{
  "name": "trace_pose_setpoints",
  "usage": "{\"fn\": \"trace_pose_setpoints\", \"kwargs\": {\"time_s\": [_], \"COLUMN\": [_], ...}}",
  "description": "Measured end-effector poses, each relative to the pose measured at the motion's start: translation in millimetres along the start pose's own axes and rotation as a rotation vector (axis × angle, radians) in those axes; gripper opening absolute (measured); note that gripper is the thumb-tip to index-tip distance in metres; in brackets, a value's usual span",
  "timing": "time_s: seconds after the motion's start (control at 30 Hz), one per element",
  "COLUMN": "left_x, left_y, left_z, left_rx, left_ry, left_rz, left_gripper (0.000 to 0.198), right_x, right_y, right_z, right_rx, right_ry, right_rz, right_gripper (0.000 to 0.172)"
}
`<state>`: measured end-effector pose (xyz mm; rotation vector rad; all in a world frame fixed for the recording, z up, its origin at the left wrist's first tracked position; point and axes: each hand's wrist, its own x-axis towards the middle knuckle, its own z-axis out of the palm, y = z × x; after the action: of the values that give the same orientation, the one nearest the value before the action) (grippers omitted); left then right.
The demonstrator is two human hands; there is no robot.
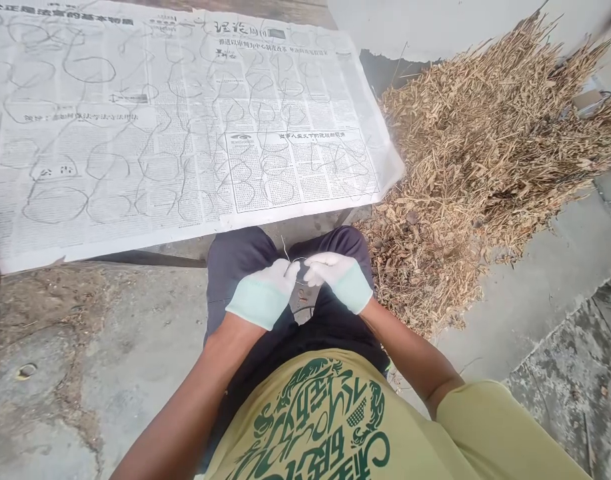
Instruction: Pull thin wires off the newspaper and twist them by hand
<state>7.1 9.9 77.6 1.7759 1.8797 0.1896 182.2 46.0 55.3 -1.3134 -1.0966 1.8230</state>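
Observation:
In white gloves with pale green cuffs, my left hand (271, 285) and my right hand (341, 275) meet above my lap, close together. Between them runs a thin, pale strand (284, 247), curved into a small loop, with one end sticking up beside my left thumb. My left fingers are pinched on it. Thumb and fingers of my right hand also close on the loop's other side. Whether the strand is wire or a plant fibre, I cannot tell. Just beyond my knees, newspaper (185, 235) covers a raised surface, and several similar thin looped strands (55, 203) lie across it in rows.
A large heap of dry stalks and leaves (475, 147) spreads over the ground at the right, close to my right knee. Cracked concrete floor (140, 333) lies at the left, with a small ring-shaped thing (26, 371) on it. A pale wall (410, 27) stands behind.

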Motion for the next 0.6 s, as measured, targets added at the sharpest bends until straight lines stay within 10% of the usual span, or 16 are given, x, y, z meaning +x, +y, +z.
{"fn": "trace_pose_setpoints", "kwargs": {"time_s": [0.23, 0.6], "left_x": [7.5, 13.2], "left_y": [-10.7, -21.1], "left_z": [-12.9, -8.2], "left_rx": [-1.123, -1.415], "left_ry": [0.035, -0.116], "left_rz": [-0.159, -0.169], "left_gripper": [0.063, 0.058], "right_x": [-0.3, -8.4], "right_y": [-12.3, -25.4], "right_z": [-1.9, 5.6], "right_rx": [-0.081, -0.188], "right_ry": [-0.016, 0.088], "right_rz": [0.022, -0.007], "right_gripper": [0.019, 0.019]}}
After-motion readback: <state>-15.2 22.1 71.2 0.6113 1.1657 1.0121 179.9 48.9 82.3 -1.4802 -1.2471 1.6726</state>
